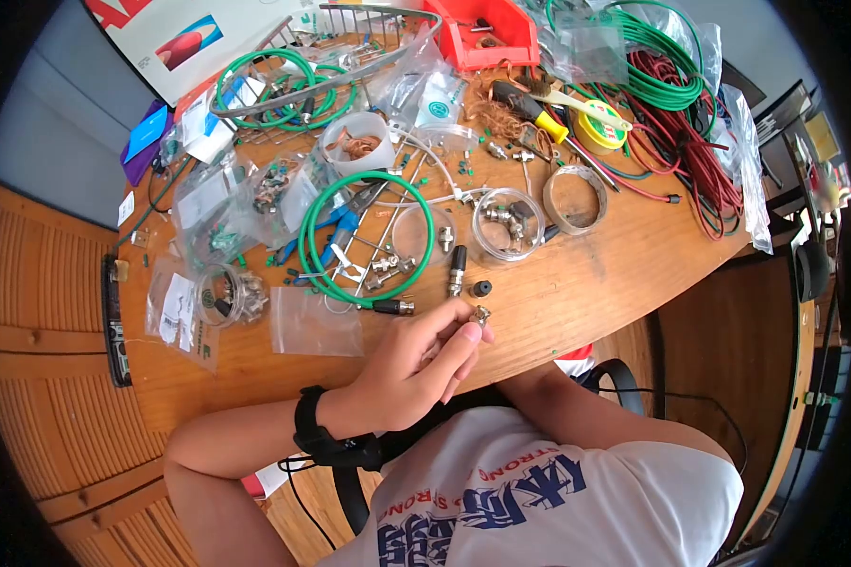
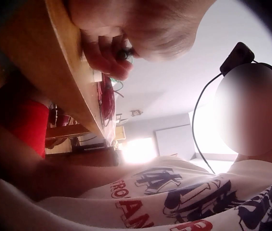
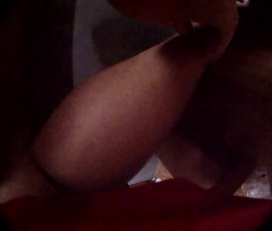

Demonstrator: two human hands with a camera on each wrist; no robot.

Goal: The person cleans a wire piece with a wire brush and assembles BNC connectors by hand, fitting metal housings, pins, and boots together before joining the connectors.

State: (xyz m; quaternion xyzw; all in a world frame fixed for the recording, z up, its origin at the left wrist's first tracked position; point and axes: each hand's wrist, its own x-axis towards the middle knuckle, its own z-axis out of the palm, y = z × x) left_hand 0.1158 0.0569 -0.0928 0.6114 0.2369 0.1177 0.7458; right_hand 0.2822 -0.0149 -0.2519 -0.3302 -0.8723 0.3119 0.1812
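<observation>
My left hand (image 1: 416,364), with a black strap on its wrist, is at the table's front edge. Its thumb and fingers pinch a small metal coaxial connector (image 1: 480,316). Just beyond the fingertips stands a short black cap (image 1: 482,288), beside a connector with a black sleeve (image 1: 457,271). The black-booted plug of a coiled green cable (image 1: 317,274) lies near the knuckles. My right forearm (image 1: 563,397) passes below the tabletop, and that hand is hidden in the head view. In the dark right wrist view, my right hand (image 3: 194,12) shows only partly, along the top edge above a bare limb.
A clear round tub (image 1: 508,225) holds metal connectors, with a tape ring (image 1: 577,200) beside it. Blue-handled pliers (image 1: 345,231), plastic bags (image 1: 213,213) and a white cup of copper scraps (image 1: 357,144) crowd the left. Red and green cables (image 1: 671,80) and a red bin (image 1: 482,38) lie farther back.
</observation>
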